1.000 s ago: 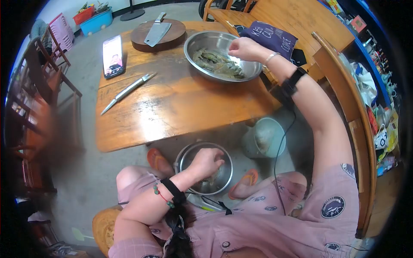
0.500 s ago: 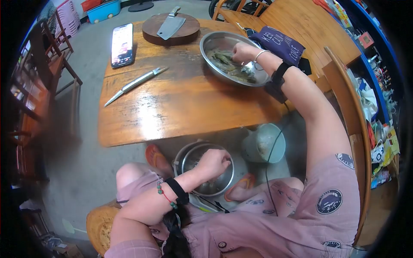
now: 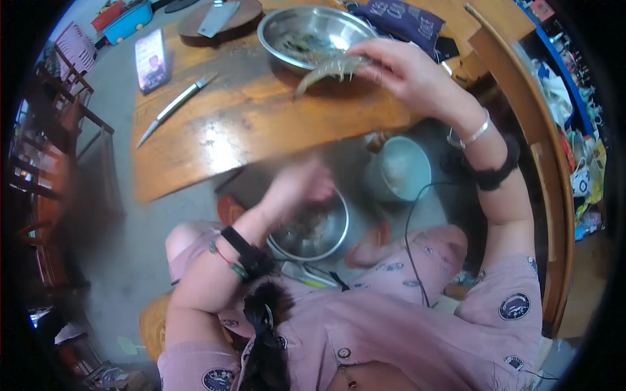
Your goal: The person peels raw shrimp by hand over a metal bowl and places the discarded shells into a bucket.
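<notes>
My right hand [image 3: 414, 77] grips a raw shrimp [image 3: 326, 72] by one end, between thumb and fingers. The shrimp hangs in the air over the table edge, its legs showing. Just behind it stands a steel bowl [image 3: 319, 21] with more greyish-green shrimp [image 3: 298, 44] inside. My left hand [image 3: 301, 184] is smeared by motion, and its fingers cannot be made out. It hovers above the rim of a second steel bowl [image 3: 334, 236], which sits low between my feet with some wet scraps in it.
On the wooden table [image 3: 261, 124] lie a slim silver knife-like tool [image 3: 175, 104], a phone [image 3: 151, 62] and a round board [image 3: 244, 18] bearing a cleaver [image 3: 217, 19]. A purple cloth bag [image 3: 404, 25] lies behind the bowl. A pale bucket [image 3: 417, 171] stands below, near a black cable [image 3: 407, 241].
My right hand has come out of the table bowl and toward me, bringing a shrimp. My left hand has risen slightly. The view has shifted, so the table sits higher and further left.
</notes>
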Motion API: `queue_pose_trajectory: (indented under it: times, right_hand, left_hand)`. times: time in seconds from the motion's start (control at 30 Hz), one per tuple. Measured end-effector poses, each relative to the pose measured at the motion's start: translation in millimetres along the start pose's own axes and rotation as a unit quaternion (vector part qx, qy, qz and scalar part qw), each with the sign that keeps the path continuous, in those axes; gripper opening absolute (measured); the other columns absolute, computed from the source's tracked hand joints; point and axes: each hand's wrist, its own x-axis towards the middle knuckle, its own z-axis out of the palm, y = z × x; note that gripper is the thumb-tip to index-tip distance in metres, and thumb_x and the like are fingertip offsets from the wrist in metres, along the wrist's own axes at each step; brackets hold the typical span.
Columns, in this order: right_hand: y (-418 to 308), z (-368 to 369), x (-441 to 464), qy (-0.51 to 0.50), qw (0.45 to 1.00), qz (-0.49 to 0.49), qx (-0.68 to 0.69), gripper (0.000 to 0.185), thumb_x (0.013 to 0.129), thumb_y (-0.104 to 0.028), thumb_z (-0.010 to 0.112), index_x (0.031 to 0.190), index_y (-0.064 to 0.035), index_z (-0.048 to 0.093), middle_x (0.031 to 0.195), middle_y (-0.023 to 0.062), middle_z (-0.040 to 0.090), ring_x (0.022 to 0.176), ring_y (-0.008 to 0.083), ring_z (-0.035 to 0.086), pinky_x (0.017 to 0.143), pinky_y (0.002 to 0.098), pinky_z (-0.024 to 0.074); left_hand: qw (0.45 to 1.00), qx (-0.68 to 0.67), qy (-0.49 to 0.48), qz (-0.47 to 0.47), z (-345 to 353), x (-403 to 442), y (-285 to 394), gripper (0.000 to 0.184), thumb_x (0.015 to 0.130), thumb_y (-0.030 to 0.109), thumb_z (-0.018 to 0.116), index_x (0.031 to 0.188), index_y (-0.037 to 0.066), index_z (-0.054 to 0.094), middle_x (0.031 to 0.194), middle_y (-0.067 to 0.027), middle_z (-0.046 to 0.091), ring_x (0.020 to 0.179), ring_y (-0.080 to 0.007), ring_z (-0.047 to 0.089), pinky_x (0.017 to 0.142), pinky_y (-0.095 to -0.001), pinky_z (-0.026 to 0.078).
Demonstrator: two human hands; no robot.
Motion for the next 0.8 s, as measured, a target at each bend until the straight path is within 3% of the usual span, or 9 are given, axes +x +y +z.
queue_pose_trajectory:
  times: [0.03, 0.17, 0.23, 0.27, 0.3, 0.37, 0.4, 0.6, 0.8]
  right_hand:
    - [-7.7, 8.2, -15.6, 0.012, 0.998, -0.053, -0.007, 0.026, 0.089, -0.006, 0.059, 0.115, -0.002, 0.058, 0.095, 0.0141, 0.061, 0.086, 0.0298, 0.061, 0.075, 0.0349, 0.049]
    - [-38.6, 60.7, -69.7, -0.027, 0.999, -0.02, 0.04, 0.027, 0.086, -0.005, 0.062, 0.112, -0.0022, 0.058, 0.09, 0.014, 0.056, 0.084, 0.0327, 0.058, 0.074, 0.0394, 0.0482]
    - [-42.7, 93.0, -91.2, -0.029, 0.997, 0.012, 0.071, 0.024, 0.084, -0.01, 0.063, 0.106, -0.0007, 0.058, 0.09, 0.0155, 0.058, 0.088, 0.035, 0.059, 0.077, 0.0413, 0.0496]
    - [-43.1, 109.6, -101.0, -0.034, 0.996, 0.025, 0.08, 0.025, 0.084, -0.01, 0.064, 0.106, -0.0015, 0.059, 0.09, 0.0148, 0.058, 0.089, 0.0346, 0.059, 0.077, 0.0412, 0.0496]
    - [-41.7, 122.8, -109.7, -0.034, 0.995, 0.027, 0.087, 0.025, 0.084, -0.01, 0.064, 0.106, -0.0015, 0.059, 0.09, 0.0148, 0.058, 0.089, 0.0346, 0.059, 0.077, 0.0412, 0.0496]
    - [-36.2, 139.9, -127.3, -0.019, 0.997, 0.044, 0.067, 0.025, 0.083, -0.011, 0.064, 0.106, -0.0019, 0.058, 0.09, 0.0144, 0.058, 0.09, 0.0342, 0.059, 0.077, 0.0417, 0.0494]
    - [-36.3, 146.1, -133.6, -0.025, 0.996, 0.054, 0.062, 0.025, 0.083, -0.011, 0.065, 0.106, -0.0023, 0.058, 0.09, 0.0143, 0.058, 0.09, 0.034, 0.059, 0.078, 0.042, 0.0494]
    - [-38.9, 164.2, -154.2, -0.003, 0.982, 0.095, 0.164, 0.024, 0.087, -0.018, 0.062, 0.104, -0.0021, 0.058, 0.091, 0.0156, 0.057, 0.091, 0.0348, 0.058, 0.08, 0.0432, 0.0487]
    - [-41.2, 182.9, -158.3, 0.008, 0.986, 0.099, 0.137, 0.024, 0.086, -0.018, 0.062, 0.102, -0.0011, 0.058, 0.091, 0.0162, 0.057, 0.09, 0.0347, 0.058, 0.08, 0.0425, 0.0486]
  left_hand:
    - [0.999, -0.039, -0.016, -0.008, -0.5, -2.8, 7.2, 0.053, 0.101, 0.046, 0.039, 0.117, -0.002, 0.056, 0.103, -0.0139, 0.066, 0.09, -0.0221, 0.066, 0.084, -0.0345, 0.052]
    - [0.987, -0.107, -0.106, -0.051, 2.9, -10.1, 21.1, 0.064, 0.101, 0.054, 0.028, 0.12, -0.002, 0.054, 0.105, -0.0174, 0.065, 0.091, -0.023, 0.066, 0.084, -0.0346, 0.052]
    - [0.992, -0.034, -0.116, -0.034, 5.3, -9.8, 19.0, 0.063, 0.102, 0.052, 0.027, 0.119, -0.002, 0.055, 0.103, -0.0173, 0.066, 0.088, -0.0207, 0.067, 0.082, -0.0314, 0.053]
    - [0.994, 0.035, -0.103, -0.026, 5.4, -11.6, 18.5, 0.049, 0.104, 0.041, 0.035, 0.111, -0.001, 0.058, 0.094, -0.0118, 0.067, 0.08, -0.0155, 0.065, 0.077, -0.0264, 0.052]
    - [0.994, 0.034, -0.1, -0.033, 1.8, -8.1, 12.2, 0.049, 0.104, 0.041, 0.035, 0.111, -0.001, 0.058, 0.094, -0.0118, 0.067, 0.08, -0.0155, 0.065, 0.077, -0.0264, 0.052]
    - [0.98, 0.167, -0.108, -0.021, -1.1, -1.9, -1.3, 0.032, 0.103, 0.029, 0.045, 0.104, 0.001, 0.06, 0.086, -0.0054, 0.066, 0.073, -0.0112, 0.061, 0.071, -0.024, 0.051]
    - [0.984, 0.153, -0.08, -0.033, 6.8, -6.7, -0.2, 0.021, 0.101, 0.021, 0.049, 0.099, 0.003, 0.06, 0.081, -0.0011, 0.063, 0.069, -0.0081, 0.057, 0.067, -0.0222, 0.048]
    - [0.977, 0.201, -0.063, -0.026, 5.8, 0.6, -14.9, 0.021, 0.1, 0.021, 0.052, 0.103, 0.003, 0.062, 0.081, -0.0002, 0.063, 0.07, -0.0068, 0.056, 0.068, -0.0216, 0.048]
    - [0.966, 0.256, -0.003, -0.021, 10.0, 0.9, -22.0, 0.022, 0.096, 0.018, 0.06, 0.107, 0.0, 0.063, 0.085, -0.0012, 0.065, 0.075, -0.0069, 0.059, 0.071, -0.0224, 0.049]
